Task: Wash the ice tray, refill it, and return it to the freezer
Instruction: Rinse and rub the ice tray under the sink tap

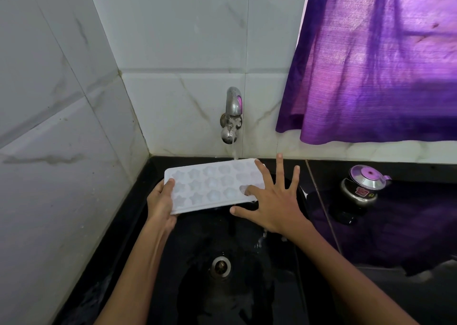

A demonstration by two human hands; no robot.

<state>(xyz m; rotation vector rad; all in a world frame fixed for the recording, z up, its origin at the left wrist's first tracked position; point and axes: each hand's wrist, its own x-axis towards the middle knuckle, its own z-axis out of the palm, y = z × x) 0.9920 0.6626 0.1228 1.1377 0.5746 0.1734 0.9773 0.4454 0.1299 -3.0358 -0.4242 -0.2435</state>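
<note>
Head-camera view over a black sink [294,275], its drain [220,267] nearest the viewer and the basin wet: a person rinses a white ice tray [210,188] held above the bowl under a running wall tap [232,113]. The left hand [162,204] grips the tray's near-left end, thumb on top and fingers curled beneath. The right hand [272,201] is spread wide, straight fingers pressing on the tray's right end, one fingertip dipping into a cavity; it clasps nothing. Water strikes the tray's far right corner and runs off below the right wrist.

The tray looks light, thin and somewhat flexible, its star and round moulds shallow. Wet plastic of this kind is likely slippery, and once filled it would probably sag and spill if held by one end. The flat rims at the two short ends appear the soundest places to take hold, keeping it level.

Farther right, on the black tabletop [420,225], stands a small pressure cooker [362,184]; a purple curtain [376,59] hangs beyond, against marbled wall tiles [173,27].
</note>
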